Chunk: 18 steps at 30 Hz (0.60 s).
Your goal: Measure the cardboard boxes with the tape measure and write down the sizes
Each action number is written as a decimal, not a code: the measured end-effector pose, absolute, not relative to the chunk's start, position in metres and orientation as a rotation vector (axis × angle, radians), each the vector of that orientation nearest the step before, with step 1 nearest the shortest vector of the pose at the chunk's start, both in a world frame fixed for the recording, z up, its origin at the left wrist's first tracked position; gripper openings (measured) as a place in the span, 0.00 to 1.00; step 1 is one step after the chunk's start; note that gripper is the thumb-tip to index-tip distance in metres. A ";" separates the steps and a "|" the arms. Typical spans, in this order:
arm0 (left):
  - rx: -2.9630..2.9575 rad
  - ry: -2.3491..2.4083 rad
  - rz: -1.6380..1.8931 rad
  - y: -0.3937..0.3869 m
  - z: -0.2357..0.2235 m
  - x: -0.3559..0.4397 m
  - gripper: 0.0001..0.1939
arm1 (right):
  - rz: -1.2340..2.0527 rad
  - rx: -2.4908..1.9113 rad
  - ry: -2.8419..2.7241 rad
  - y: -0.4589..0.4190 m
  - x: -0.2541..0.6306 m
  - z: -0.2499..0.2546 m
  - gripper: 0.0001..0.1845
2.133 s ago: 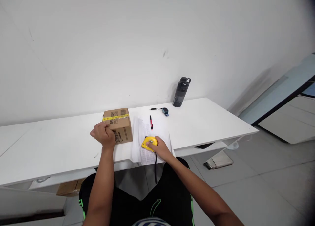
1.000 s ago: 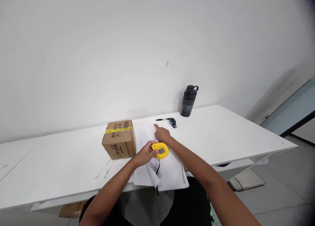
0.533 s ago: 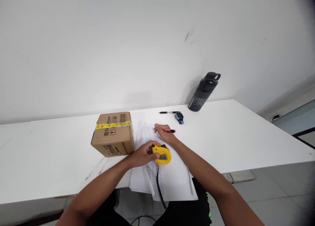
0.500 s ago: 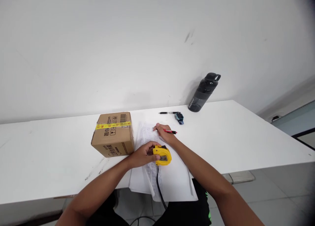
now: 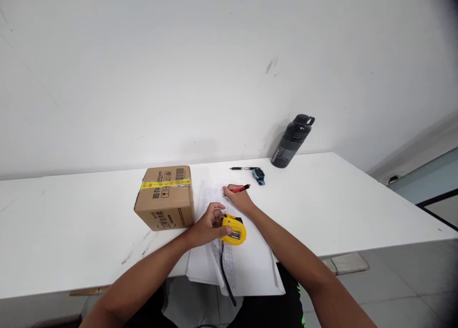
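My left hand (image 5: 208,226) is closed on a yellow tape measure (image 5: 236,230), thumb on its near side, with a black wrist strap (image 5: 225,275) hanging down toward my lap. Just beyond it, my right hand (image 5: 238,197) pinches a red and black pen (image 5: 241,189), its rear end pointing right. Under both hands lie white paper sheets (image 5: 250,275) with handwriting, reaching over the table's front edge. The pen's tip is hidden by my fingers. A taped cardboard box (image 5: 165,197) stands left of the papers, close to my left hand.
On the white table (image 5: 82,223), a black pen (image 5: 244,168) and a blue wristwatch (image 5: 258,176) lie behind the papers. A dark water bottle (image 5: 290,142) stands near the wall at the right. The wall (image 5: 143,80) rises behind the table.
The tape measure has passed from my right hand to my left, which left the box. My right hand has picked up the red pen from the papers; lately the pen's rear end has swung upward.
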<state>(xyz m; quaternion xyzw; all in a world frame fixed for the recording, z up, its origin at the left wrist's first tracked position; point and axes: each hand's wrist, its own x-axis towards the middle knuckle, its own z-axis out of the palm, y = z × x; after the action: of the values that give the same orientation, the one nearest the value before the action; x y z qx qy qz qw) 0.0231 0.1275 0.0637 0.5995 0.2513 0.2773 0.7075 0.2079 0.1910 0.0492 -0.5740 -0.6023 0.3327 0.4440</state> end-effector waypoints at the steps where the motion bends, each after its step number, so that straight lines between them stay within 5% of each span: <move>1: 1.318 0.557 0.623 0.127 0.063 0.023 0.28 | 0.828 -1.419 -1.495 0.191 0.208 0.049 0.20; 18: 1.450 0.640 0.658 0.128 0.062 0.023 0.21 | 0.824 -1.406 -1.478 0.194 0.210 0.044 0.20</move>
<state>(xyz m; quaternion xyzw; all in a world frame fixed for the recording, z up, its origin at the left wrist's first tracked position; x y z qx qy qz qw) 0.0229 0.1280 0.0618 0.6392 0.2822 0.2899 0.6540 0.2100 0.1935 0.0443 -0.5695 -0.5988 0.3339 0.4534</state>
